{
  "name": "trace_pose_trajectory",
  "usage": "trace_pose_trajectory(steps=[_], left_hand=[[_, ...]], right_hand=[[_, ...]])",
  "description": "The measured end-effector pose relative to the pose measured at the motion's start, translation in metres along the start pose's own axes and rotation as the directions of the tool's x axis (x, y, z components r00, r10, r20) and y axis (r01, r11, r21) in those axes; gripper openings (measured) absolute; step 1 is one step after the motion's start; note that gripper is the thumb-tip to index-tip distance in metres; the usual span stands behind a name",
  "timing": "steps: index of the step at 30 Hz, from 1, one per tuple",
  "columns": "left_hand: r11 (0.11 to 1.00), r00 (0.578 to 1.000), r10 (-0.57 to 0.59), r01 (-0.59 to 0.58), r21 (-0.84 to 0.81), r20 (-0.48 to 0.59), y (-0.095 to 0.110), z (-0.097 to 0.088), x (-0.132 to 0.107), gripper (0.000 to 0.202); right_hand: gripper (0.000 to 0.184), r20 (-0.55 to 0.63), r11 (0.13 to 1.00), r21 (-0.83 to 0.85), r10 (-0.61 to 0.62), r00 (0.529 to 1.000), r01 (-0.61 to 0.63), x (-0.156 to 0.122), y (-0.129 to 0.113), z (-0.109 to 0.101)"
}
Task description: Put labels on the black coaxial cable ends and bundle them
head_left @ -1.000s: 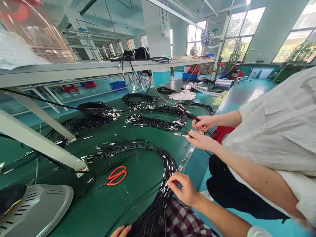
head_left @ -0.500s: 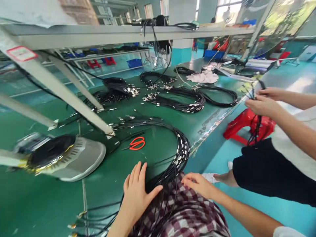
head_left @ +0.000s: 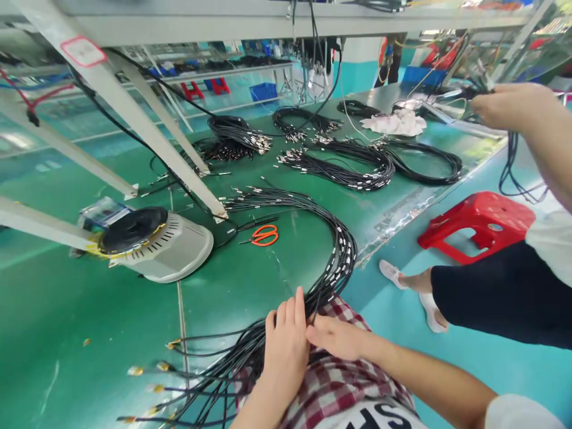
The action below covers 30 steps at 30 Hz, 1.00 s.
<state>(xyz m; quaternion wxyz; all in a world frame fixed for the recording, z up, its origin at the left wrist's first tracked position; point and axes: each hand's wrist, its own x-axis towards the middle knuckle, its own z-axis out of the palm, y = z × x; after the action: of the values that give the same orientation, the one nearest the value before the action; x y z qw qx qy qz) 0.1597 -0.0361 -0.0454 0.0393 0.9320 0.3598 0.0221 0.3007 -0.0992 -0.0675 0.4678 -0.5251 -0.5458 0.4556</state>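
Observation:
A thick bundle of black cables (head_left: pixel 342 262) with white labels curves over the green tabletop and the checked cloth on my lap. My left hand (head_left: pixel 288 339) lies across it, fingers together and pressed over the cables. Beside it, my right hand (head_left: pixel 335 336) grips the same bundle from the other side, its fingertips partly hidden close to my left fingers. Loose cable ends with gold-coloured connectors (head_left: pixel 165 365) fan out at lower left. Orange-handled scissors (head_left: pixel 264 236) lie beyond my hands, inside the curve of the bundle.
A grey-white round device with a black top (head_left: pixel 161 256) stands at left by slanted shelf legs (head_left: pixel 179 161). More cable coils (head_left: pixel 361 167) lie farther back. At right, a co-worker's hand (head_left: pixel 513 107) holds cables above a red stool (head_left: pixel 487 223).
My left hand has gone from spread fingers to pressing on the cable bundle. My right hand has moved left onto it. The view has shifted, and the co-worker's hand is higher in it.

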Motion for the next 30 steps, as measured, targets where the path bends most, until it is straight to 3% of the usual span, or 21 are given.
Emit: trace_pose_trajectory(steps=[3, 6, 9, 12, 14, 16, 20, 23, 26, 30], left_hand=[[0.998, 0.996, -0.027, 0.022, 0.064, 0.089, -0.010, -0.012, 0.010, 0.033], [0.998, 0.983, -0.039, 0.028, 0.063, 0.177, -0.022, -0.023, 0.015, 0.023], [1.000, 0.960, -0.020, 0.022, -0.005, 0.279, -0.034, -0.038, 0.015, 0.030], [0.997, 0.945, 0.050, -0.030, -0.066, 0.323, -0.046, -0.066, 0.008, 0.035], [0.992, 0.951, 0.127, -0.116, -0.055, 0.283, -0.051, -0.090, -0.001, 0.035], [0.964, 0.944, 0.263, -0.264, -0.026, 0.196, -0.052, -0.115, -0.012, 0.033], [0.847, 0.849, 0.528, -0.528, 0.064, 0.021, -0.046, -0.145, -0.028, 0.025], [0.809, 0.814, 0.580, -0.567, 0.156, -0.045, -0.046, -0.152, -0.032, 0.025], [0.806, 0.812, 0.579, -0.557, 0.198, -0.070, -0.051, -0.157, -0.036, 0.025], [0.739, 0.765, 0.640, -0.587, 0.332, -0.071, -0.063, -0.161, -0.045, 0.031]], right_hand=[[0.027, 0.095, 0.989, -0.146, 0.010, 0.995, 0.004, -0.004, -0.015, -0.004], [0.035, 0.105, 0.974, -0.221, 0.083, 0.991, -0.058, -0.014, -0.019, -0.019], [0.040, 0.168, 0.959, -0.009, 0.282, 0.945, -0.285, -0.023, -0.012, -0.043], [0.072, 0.247, 0.792, 0.392, 0.400, 0.882, -0.469, -0.025, -0.007, -0.066], [0.095, 0.282, 0.601, 0.642, 0.392, 0.876, -0.476, -0.017, -0.009, -0.078], [0.105, 0.262, 0.432, 0.803, 0.363, 0.894, -0.411, -0.001, -0.014, -0.087], [0.108, 0.230, 0.155, 0.941, 0.361, 0.904, -0.301, 0.048, -0.020, -0.093], [0.101, 0.260, -0.035, 0.963, 0.365, 0.894, -0.266, 0.083, -0.017, -0.093], [0.080, 0.246, -0.074, 0.969, 0.372, 0.895, -0.235, 0.109, -0.012, -0.094], [0.060, 0.303, -0.003, 0.945, 0.384, 0.872, -0.327, 0.137, -0.009, -0.097]])
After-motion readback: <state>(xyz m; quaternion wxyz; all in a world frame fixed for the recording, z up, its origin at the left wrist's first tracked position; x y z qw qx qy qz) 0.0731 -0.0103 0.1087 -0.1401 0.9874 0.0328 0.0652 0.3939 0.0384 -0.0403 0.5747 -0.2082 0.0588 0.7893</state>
